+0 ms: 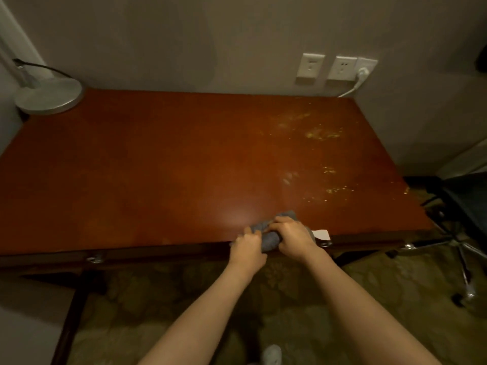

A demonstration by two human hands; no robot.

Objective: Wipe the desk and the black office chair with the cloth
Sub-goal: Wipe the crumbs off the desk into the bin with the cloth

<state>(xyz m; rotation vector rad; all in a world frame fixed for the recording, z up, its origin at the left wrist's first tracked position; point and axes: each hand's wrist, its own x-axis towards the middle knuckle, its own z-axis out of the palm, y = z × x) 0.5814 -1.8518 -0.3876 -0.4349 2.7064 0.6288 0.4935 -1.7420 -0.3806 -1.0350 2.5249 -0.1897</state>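
Both hands curl round one bunched grey-blue fabric cloth, left hand and right hand side by side, at the near edge of the reddish-brown wooden desk. Just right of the grip: white paper slip. Beyond the grip, rightward: pale yellowish crumbs, unwiped. Far right of the grip: black office chair. Judged step: desk wiping, early. The next move calls for pressing the cloth forward-right through the crumbs.

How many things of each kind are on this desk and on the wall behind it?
Desk lamp: 1
Grey cloth: 1
White paper slip: 1
Wall sockets: 3
Plug: 1
Total: 7
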